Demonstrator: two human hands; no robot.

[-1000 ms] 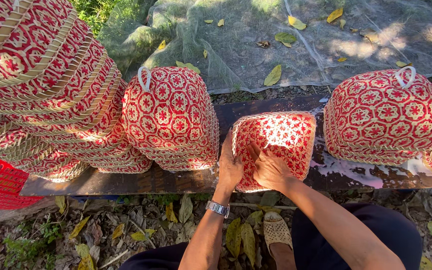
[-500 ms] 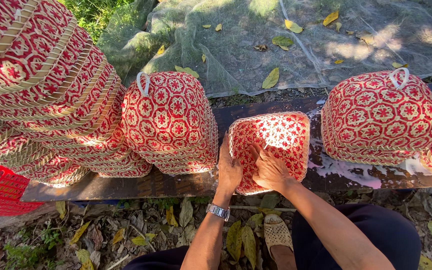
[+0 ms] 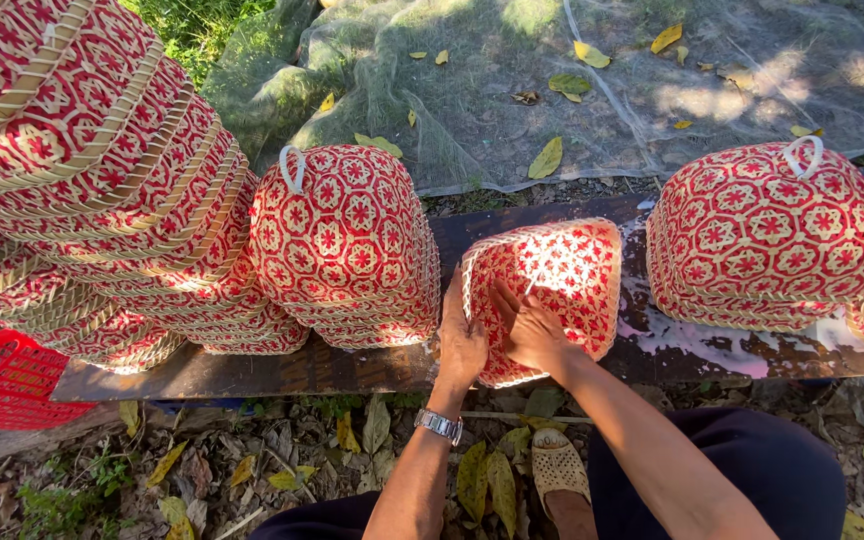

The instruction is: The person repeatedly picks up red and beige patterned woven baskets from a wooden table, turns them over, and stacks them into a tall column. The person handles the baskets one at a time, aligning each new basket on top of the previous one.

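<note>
Left hand point(image 3: 462, 345) gripping open red-and-white woven basket point(image 3: 562, 275) by its rim, right hand point(image 3: 532, 335) fingers spread inside — on dark plank point(image 3: 252, 370)

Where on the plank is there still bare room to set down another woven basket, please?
The widest bare patch of plank lies between the open basket under both hands and the domed stack to the right, though it looks wet. A narrow strip runs along the front edge, below the left stacks. The left end is crowded.
</note>
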